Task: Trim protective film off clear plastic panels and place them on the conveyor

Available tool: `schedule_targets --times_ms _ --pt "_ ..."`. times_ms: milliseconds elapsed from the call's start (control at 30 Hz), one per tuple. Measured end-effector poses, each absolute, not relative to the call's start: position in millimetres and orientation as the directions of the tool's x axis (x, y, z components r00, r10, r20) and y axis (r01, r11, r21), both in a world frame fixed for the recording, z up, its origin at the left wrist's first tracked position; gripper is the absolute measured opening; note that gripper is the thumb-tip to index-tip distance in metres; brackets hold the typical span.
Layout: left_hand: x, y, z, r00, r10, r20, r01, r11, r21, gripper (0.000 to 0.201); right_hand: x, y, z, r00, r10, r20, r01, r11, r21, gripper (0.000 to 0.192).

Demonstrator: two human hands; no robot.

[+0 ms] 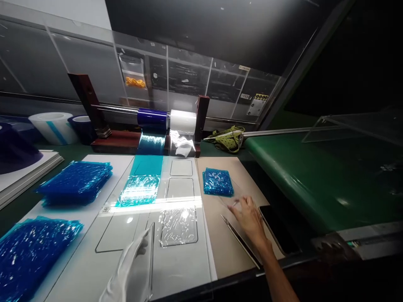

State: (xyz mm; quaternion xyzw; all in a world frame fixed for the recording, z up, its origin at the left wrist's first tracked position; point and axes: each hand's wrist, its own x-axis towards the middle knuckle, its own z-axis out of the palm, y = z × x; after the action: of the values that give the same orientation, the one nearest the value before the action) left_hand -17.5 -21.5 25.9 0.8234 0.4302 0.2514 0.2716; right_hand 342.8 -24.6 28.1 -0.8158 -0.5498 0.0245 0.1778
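Note:
My left hand point(127, 266), in a white glove, is at the bottom of the head view, closed on the edge of a clear panel point(151, 262) tilted up on its side. Bare and further right, my right hand point(250, 216) has thumb and fingers pinched at the near edge of a thin clear sheet point(227, 201), whose outline is faint. Just beyond lies a small stack of blue film pieces point(218, 182). Metal tweezers point(241, 241) rest beside my right hand. A bubbled clear film piece point(179, 226) lies within a dark outline on the white work board point(182, 277).
A wooden stand point(116, 140) holds a blue film roll point(153, 119) and a white roll point(183, 121). Blue film stacks point(77, 180) lie left. A phone point(278, 228) sits right, by a green conveyor belt point(302, 180). A green patterned pouch point(228, 139) is behind.

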Motion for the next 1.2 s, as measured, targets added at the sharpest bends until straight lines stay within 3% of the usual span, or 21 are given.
schedule_targets --times_ms 67,233,400,500,600,900,1200 --pt "-14.2 -17.3 22.2 0.506 0.852 0.136 0.57 -0.448 0.689 0.098 330.5 -47.1 19.8 0.395 0.912 0.113 0.885 -0.346 -0.311 0.027" --pt "3.1 -14.7 11.7 0.545 0.833 0.095 0.564 -0.448 0.694 0.061 301.0 -77.3 17.9 0.364 0.929 0.062 0.855 -0.307 -0.419 0.027" --pt "14.8 -22.1 7.8 0.587 0.801 0.117 0.556 -0.505 0.66 0.048 262.3 -115.3 64.3 0.233 0.972 -0.018 0.613 -0.161 -0.774 0.037" --pt "21.7 -29.0 10.4 0.594 0.796 0.119 0.545 -0.507 0.668 0.045 236.9 -139.7 85.9 0.118 0.993 0.005 0.437 -0.047 -0.898 0.041" --pt "28.9 -35.6 15.3 0.612 0.777 0.147 0.52 -0.535 0.666 0.044 219.9 -152.2 92.7 0.042 0.999 0.01 0.382 -0.007 -0.924 0.046" --pt "35.8 -44.5 36.1 0.712 0.687 0.146 0.478 -0.626 0.615 0.05 213.1 -155.8 90.7 0.067 0.968 -0.241 0.408 -0.247 -0.879 0.055" --pt "48.7 -50.0 38.9 0.725 0.682 0.09 0.508 -0.619 0.6 0.05 220.8 -155.8 78.0 0.033 0.987 -0.158 0.314 -0.16 -0.936 0.067"
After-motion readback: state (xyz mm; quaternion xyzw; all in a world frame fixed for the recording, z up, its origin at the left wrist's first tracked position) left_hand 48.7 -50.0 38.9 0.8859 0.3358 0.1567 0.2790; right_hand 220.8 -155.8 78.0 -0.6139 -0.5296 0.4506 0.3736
